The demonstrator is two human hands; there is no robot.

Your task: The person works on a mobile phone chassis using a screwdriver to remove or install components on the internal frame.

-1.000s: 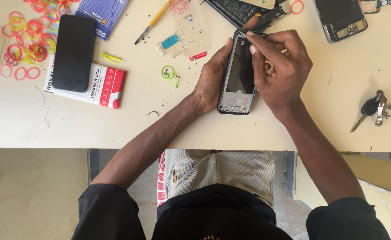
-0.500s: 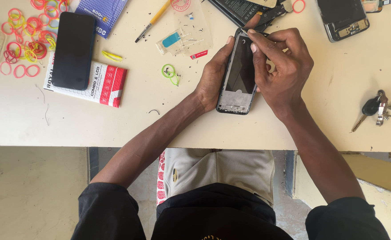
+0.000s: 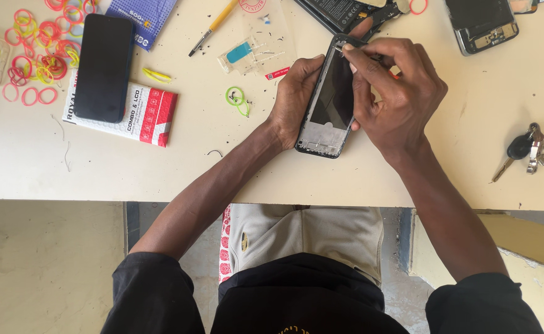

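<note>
An opened phone frame (image 3: 330, 105) with its back off lies on the cream table (image 3: 222, 167). My left hand (image 3: 293, 99) grips its left edge and steadies it. My right hand (image 3: 395, 93) curls over the frame's top right, fingers pinched on a thin metal tool (image 3: 340, 51) whose tip touches the frame's upper corner. Most of that tool is hidden by my fingers.
A black phone (image 3: 104, 67) rests on a red and white packet (image 3: 142, 111) at the left, beside several coloured rubber bands (image 3: 34, 43). A green band (image 3: 238, 99), plastic sachets (image 3: 253, 49), a yellow-handled tool (image 3: 213, 26), phone parts (image 3: 482, 25) and keys (image 3: 528, 148) lie around.
My right hand's fingers have shifted slightly at the frame's top corner. The frame and my left hand have stayed put.
</note>
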